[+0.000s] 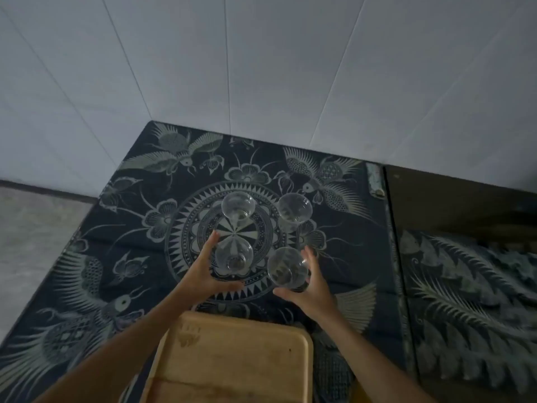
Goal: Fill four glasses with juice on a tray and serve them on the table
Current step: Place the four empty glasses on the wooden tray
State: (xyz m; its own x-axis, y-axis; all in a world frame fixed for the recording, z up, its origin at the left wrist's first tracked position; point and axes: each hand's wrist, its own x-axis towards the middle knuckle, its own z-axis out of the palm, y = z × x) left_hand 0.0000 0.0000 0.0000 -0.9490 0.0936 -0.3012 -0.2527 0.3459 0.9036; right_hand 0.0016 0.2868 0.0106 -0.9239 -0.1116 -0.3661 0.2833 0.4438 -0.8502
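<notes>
I count four clear glasses standing on the dark patterned cloth [139,228] that covers the table, set in a rough square over its round centre medallion: the far left glass [238,208], the far right glass [294,210], the near left glass [234,258] and the near right glass [287,268]. All four look empty to me; I see no juice in any of them. Two hands are in view. My left hand [207,277] is spread, fingers straight along the left side of the near left glass and thumb stretched out below it, cupping around it without curling; whether skin meets glass I cannot tell. My right hand [310,286] wraps the near right glass, fingers curved up its right side and thumb beneath its near edge, grasping it. One wooden tray [232,359] lies just below the hands at the near edge of the table, its surface bare, apart from all four glasses. A second patterned cloth [470,301] covers the surface to the right, and pale wall tiles [261,68] rise behind
</notes>
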